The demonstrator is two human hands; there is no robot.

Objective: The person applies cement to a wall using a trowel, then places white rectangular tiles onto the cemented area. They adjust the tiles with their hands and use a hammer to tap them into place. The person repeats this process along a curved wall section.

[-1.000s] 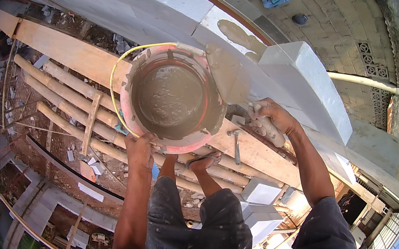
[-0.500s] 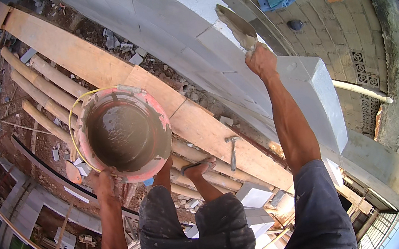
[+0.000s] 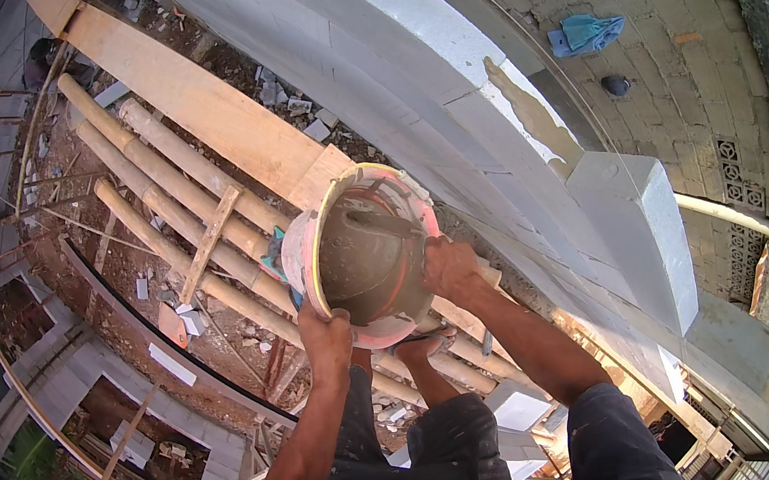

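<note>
My left hand grips the near rim of a pinkish-red bucket with a yellow wire handle. The bucket is tilted, with its mouth toward the wall. Wet grey mortar lies inside it. At the bucket's right side my right hand is closed around a trowel; its mortar-coated blade reaches into the bucket, and its grip is hidden by my fingers. A patch of mortar is spread on top of the pale block wall, to the right of the bucket.
Below me, wooden planks and bamboo poles form a platform where my feet stand. Part of a hammer shows beside my foot. Rubble lies beneath. A raised block stands on the wall; a blue cloth lies beyond it.
My right hand has brought the trowel from the wall top down into the bucket. The left hand has moved the bucket right and tilted it. The mortar patch on the wall is now uncovered.
</note>
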